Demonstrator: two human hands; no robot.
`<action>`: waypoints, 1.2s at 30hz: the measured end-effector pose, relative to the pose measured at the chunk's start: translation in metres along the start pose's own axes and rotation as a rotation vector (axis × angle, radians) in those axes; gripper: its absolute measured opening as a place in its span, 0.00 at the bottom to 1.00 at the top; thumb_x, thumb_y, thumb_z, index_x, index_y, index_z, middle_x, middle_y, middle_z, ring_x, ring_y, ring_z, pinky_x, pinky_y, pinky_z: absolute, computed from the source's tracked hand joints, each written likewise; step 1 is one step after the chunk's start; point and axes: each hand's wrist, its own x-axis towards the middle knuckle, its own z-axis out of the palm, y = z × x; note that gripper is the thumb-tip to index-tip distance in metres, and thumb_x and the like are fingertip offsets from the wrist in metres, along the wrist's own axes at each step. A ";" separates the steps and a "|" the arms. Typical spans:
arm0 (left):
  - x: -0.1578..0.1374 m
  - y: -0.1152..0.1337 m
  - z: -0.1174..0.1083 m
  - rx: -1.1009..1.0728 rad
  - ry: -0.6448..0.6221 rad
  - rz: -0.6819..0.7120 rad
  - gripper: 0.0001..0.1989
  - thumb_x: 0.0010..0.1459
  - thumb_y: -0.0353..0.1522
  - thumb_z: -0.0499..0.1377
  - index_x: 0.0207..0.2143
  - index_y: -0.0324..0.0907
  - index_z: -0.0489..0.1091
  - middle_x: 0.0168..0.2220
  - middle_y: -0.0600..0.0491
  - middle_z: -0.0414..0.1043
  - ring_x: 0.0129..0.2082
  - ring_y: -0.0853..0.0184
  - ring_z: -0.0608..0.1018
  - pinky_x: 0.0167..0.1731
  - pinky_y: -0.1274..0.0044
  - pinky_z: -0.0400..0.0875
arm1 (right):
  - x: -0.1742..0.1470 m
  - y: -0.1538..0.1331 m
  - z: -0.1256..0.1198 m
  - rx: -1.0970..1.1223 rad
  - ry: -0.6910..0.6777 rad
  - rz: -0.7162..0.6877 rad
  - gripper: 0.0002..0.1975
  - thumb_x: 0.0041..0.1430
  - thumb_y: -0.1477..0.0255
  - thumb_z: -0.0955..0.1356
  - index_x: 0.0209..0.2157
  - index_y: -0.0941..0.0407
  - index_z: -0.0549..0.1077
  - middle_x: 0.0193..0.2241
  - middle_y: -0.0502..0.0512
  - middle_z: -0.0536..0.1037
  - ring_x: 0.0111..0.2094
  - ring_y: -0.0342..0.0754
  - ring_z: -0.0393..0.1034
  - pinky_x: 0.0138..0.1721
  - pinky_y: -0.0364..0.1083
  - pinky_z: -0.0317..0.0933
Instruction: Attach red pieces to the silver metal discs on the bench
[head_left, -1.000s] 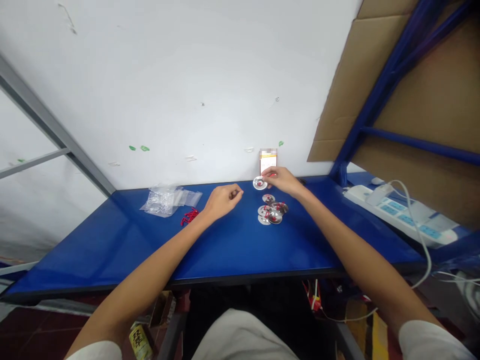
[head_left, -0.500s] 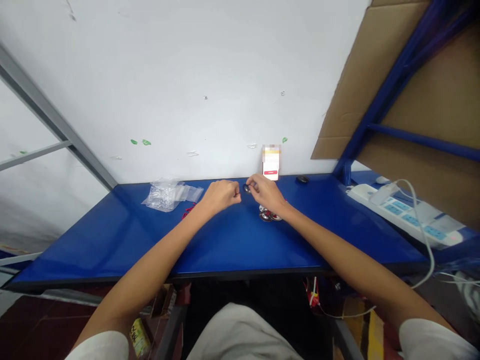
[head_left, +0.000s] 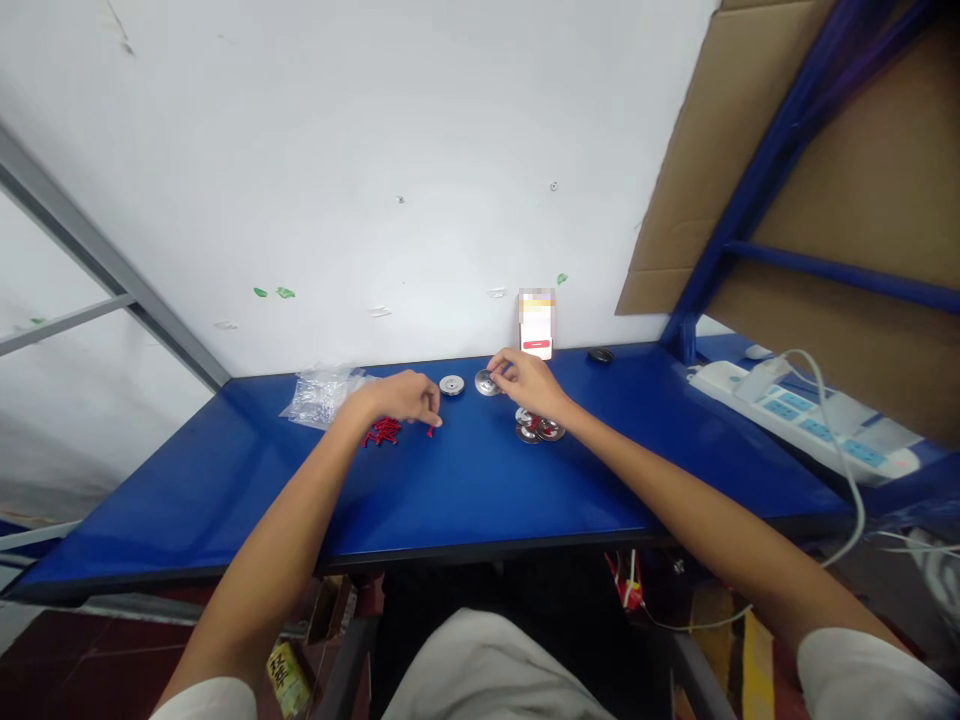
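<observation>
My left hand (head_left: 407, 397) is closed in a pinch, with a small red screw-like piece (head_left: 430, 432) at its fingertips. Beside it on the blue table lies a heap of similar red pieces (head_left: 386, 430), partly covered by the hand. With fingers closed at its rim, my right hand (head_left: 527, 383) holds a round silver metal disc (head_left: 485, 382). A second disc (head_left: 452, 385) lies flat between the hands. Under my right wrist sits a pile of several shiny discs (head_left: 529, 434) with red bits among them.
Clear plastic bags (head_left: 321, 395) lie at the back left. A lit phone (head_left: 535, 330) leans against the wall, and a black oval object (head_left: 600, 356) is right of it. A white power strip (head_left: 806, 425) with cables occupies the right end of the blue table (head_left: 480, 490).
My left hand has moved left and down toward the red heap and now pinches a red piece. A disc now shows between the hands. The right hand stays nearly in place, its disc more visible.
</observation>
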 end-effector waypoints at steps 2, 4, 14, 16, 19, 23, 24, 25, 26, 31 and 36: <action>0.001 0.009 0.005 0.021 -0.050 -0.041 0.05 0.50 0.33 0.66 0.32 0.44 0.79 0.27 0.53 0.81 0.26 0.64 0.79 0.30 0.76 0.66 | -0.001 -0.001 0.000 -0.007 -0.003 -0.015 0.05 0.64 0.75 0.70 0.42 0.53 0.76 0.36 0.51 0.81 0.31 0.45 0.77 0.34 0.44 0.68; -0.002 0.011 0.004 0.068 -0.027 -0.079 0.04 0.47 0.29 0.65 0.29 0.44 0.79 0.26 0.52 0.81 0.27 0.63 0.79 0.30 0.76 0.66 | -0.001 -0.003 -0.001 -0.012 0.002 -0.022 0.05 0.64 0.75 0.70 0.42 0.54 0.76 0.36 0.52 0.81 0.33 0.46 0.78 0.34 0.44 0.68; -0.017 -0.004 -0.020 0.056 0.414 0.080 0.25 0.60 0.49 0.64 0.51 0.43 0.79 0.44 0.46 0.82 0.39 0.59 0.80 0.37 0.74 0.70 | 0.001 -0.002 0.005 0.363 -0.013 0.122 0.07 0.65 0.68 0.73 0.42 0.54 0.76 0.37 0.52 0.79 0.28 0.46 0.80 0.31 0.45 0.73; -0.007 0.008 -0.010 -0.120 0.425 0.232 0.23 0.63 0.48 0.63 0.52 0.43 0.79 0.43 0.47 0.82 0.38 0.62 0.80 0.37 0.75 0.71 | 0.001 0.000 0.012 0.475 0.008 0.135 0.12 0.63 0.63 0.75 0.42 0.54 0.75 0.36 0.51 0.79 0.29 0.47 0.80 0.31 0.46 0.75; 0.010 0.016 0.006 -0.396 0.442 0.318 0.19 0.63 0.46 0.65 0.47 0.40 0.79 0.35 0.48 0.81 0.32 0.66 0.79 0.32 0.76 0.71 | 0.000 0.000 0.021 0.604 0.006 0.129 0.19 0.58 0.58 0.78 0.43 0.53 0.75 0.36 0.50 0.78 0.32 0.48 0.81 0.35 0.49 0.79; 0.033 0.003 0.020 -0.639 0.490 0.245 0.16 0.60 0.43 0.67 0.38 0.38 0.79 0.26 0.50 0.75 0.24 0.68 0.74 0.24 0.77 0.67 | 0.002 -0.002 0.020 0.604 -0.031 0.124 0.21 0.61 0.55 0.77 0.48 0.52 0.75 0.38 0.52 0.79 0.36 0.50 0.82 0.41 0.52 0.80; 0.038 -0.003 0.022 -0.648 0.520 0.182 0.15 0.60 0.42 0.67 0.37 0.38 0.79 0.24 0.51 0.74 0.22 0.68 0.73 0.23 0.77 0.66 | 0.003 -0.002 0.016 0.549 -0.021 0.122 0.20 0.63 0.55 0.75 0.49 0.52 0.75 0.39 0.53 0.80 0.37 0.50 0.82 0.41 0.51 0.79; 0.041 -0.009 0.023 -0.629 0.547 0.112 0.14 0.60 0.42 0.66 0.37 0.38 0.79 0.24 0.51 0.73 0.21 0.68 0.72 0.22 0.77 0.65 | 0.005 -0.001 0.009 0.469 -0.003 0.119 0.18 0.66 0.56 0.73 0.50 0.53 0.74 0.40 0.55 0.81 0.38 0.50 0.82 0.41 0.50 0.78; 0.044 -0.014 0.024 -0.575 0.572 0.046 0.14 0.61 0.41 0.66 0.37 0.38 0.79 0.24 0.51 0.74 0.21 0.68 0.72 0.23 0.76 0.65 | 0.007 0.002 -0.001 0.366 0.024 0.112 0.17 0.68 0.58 0.72 0.51 0.53 0.75 0.42 0.56 0.81 0.39 0.50 0.82 0.41 0.49 0.77; 0.043 -0.018 0.026 0.054 0.757 -0.101 0.18 0.66 0.47 0.61 0.41 0.42 0.79 0.27 0.47 0.77 0.30 0.58 0.78 0.32 0.73 0.65 | 0.015 0.024 -0.059 -0.396 -0.134 0.094 0.08 0.67 0.67 0.70 0.43 0.55 0.80 0.43 0.60 0.85 0.44 0.55 0.80 0.43 0.47 0.69; 0.032 0.005 0.022 0.266 0.833 -0.133 0.28 0.74 0.51 0.47 0.38 0.42 0.79 0.29 0.43 0.78 0.32 0.55 0.79 0.34 0.71 0.63 | 0.017 0.048 -0.083 -0.526 -0.487 0.266 0.13 0.64 0.60 0.73 0.38 0.55 0.83 0.39 0.58 0.86 0.38 0.54 0.79 0.36 0.46 0.65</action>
